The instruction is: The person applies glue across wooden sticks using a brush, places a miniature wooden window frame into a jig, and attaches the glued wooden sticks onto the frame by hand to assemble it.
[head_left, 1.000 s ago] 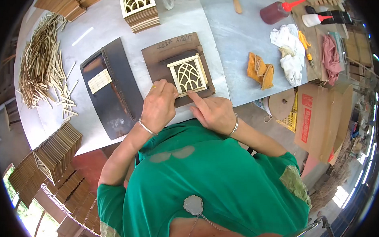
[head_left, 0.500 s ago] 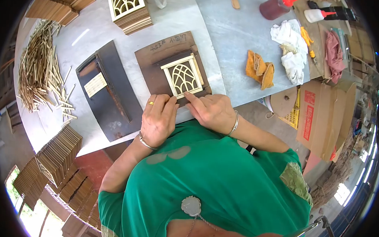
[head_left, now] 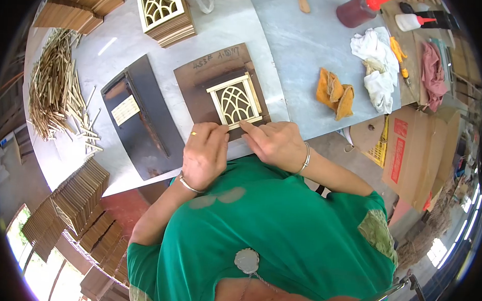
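Note:
A brown board with handwriting lies on the table in front of me. On it sits a small pale wooden frame around a lattice of curved pieces. My left hand is at the frame's lower left corner, fingers bent together over the board's near edge. My right hand has its fingers pressed together at the frame's lower strip. What lies between the fingertips of either hand is too small to tell. A dark board with a pale slatted piece on it is to the left.
Thin sticks are heaped at the left. Stacked lattice frames stand at the back. To the right are an orange cloth, white rags, a red bottle and a yellow tool. Stacked brown pieces stand lower left.
The whole view has shifted slightly, so the table's things appear a little farther right. Both hands remain at the frame's lower edge, with little visible change in their grip.

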Demonstrator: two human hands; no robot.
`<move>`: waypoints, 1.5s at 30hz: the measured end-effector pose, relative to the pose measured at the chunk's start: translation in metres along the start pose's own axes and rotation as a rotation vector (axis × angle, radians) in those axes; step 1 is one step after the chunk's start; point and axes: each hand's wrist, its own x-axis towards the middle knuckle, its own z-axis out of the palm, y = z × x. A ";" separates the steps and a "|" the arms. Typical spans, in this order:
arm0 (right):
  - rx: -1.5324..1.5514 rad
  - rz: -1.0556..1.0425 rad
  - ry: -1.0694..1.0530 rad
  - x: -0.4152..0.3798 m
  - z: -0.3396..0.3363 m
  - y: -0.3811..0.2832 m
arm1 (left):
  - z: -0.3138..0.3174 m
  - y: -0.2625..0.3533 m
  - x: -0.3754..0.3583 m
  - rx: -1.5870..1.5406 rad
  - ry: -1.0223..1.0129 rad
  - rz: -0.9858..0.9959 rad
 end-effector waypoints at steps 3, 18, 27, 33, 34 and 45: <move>0.135 0.046 0.047 0.002 0.001 0.003 | -0.006 -0.002 0.005 -0.133 0.050 -0.283; 0.196 0.281 0.162 0.013 -0.018 0.022 | 0.016 0.006 0.024 -0.328 0.147 -0.541; 0.210 0.323 0.142 0.010 -0.011 0.022 | 0.013 -0.002 0.021 -0.370 0.150 -0.693; 0.200 0.371 0.125 0.012 -0.011 0.023 | 0.015 -0.006 0.022 -0.443 0.210 -0.692; 0.190 0.391 0.111 0.014 -0.012 0.023 | 0.014 -0.006 0.023 -0.447 0.217 -0.690; 0.479 0.350 -0.149 0.068 -0.018 0.022 | -0.027 -0.016 0.015 -0.663 0.326 -0.684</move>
